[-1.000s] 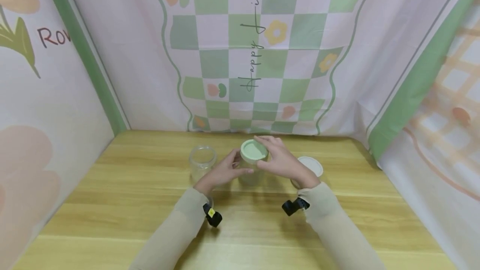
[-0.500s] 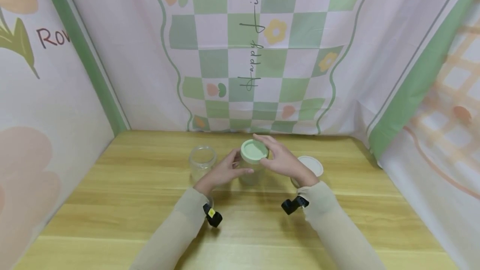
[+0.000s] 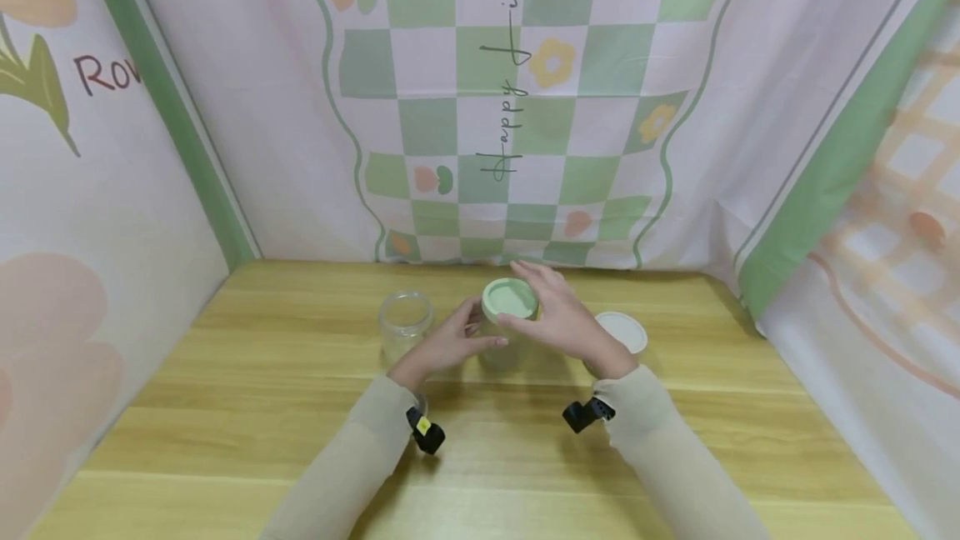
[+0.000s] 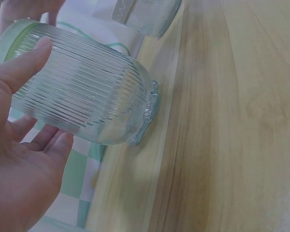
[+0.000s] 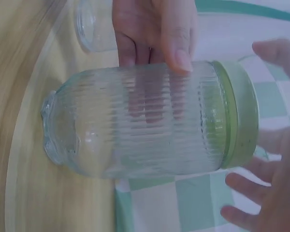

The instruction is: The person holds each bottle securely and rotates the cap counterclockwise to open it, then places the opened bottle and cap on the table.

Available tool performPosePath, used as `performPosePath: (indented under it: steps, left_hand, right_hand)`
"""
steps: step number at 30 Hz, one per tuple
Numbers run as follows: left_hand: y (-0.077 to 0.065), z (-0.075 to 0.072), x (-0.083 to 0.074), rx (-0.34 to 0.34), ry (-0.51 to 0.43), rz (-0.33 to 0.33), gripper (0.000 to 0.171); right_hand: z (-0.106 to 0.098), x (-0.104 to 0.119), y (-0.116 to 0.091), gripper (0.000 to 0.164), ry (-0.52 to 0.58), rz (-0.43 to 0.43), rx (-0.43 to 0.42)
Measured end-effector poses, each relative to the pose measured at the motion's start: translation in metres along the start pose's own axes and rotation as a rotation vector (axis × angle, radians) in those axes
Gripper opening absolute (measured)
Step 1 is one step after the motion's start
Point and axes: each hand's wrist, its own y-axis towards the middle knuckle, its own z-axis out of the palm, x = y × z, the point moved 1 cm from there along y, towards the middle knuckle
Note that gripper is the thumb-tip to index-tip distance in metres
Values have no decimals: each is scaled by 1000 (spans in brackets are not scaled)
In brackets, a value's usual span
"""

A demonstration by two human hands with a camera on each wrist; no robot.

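A ribbed clear glass jar (image 5: 101, 135) stands upright on the table, with a pale green lid (image 3: 510, 299) on its mouth. My left hand (image 3: 447, 340) holds the jar's side, thumb in front and fingers round the back, as the left wrist view also shows. Beside the lid is my right hand (image 3: 562, 323), its fingers spread. In the right wrist view, a gap separates its thumb from the lid, and the other fingers hover close to the rim; whether any touches is hard to tell.
A lidless glass jar (image 3: 406, 315) stands to the left. To the right, partly behind my right wrist, is a jar with a white lid (image 3: 624, 332). Under my left wrist shows the edge of a clear round item (image 3: 422, 403). A patterned curtain (image 3: 427, 123) hangs behind the wooden table (image 3: 480, 465).
My right hand's fingers have spread and lifted off the lid's far edge, and its thumb has shifted right, then back left. My left hand and the jar have stayed in place.
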Motion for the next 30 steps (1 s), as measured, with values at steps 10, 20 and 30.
performPosePath:
  steps: [10,20,30]
  left_hand:
    - [2,0,2,2,1,8,85]
    - [3,0,2,3,-17,0,83]
    - [1,0,2,8,-10,-3,81]
  right_hand:
    - [8,4,0,91,-302,19,-195]
    - [12,6,-2,78,-294,35,-185]
    - [12,2,-2,81,-222,21,-162]
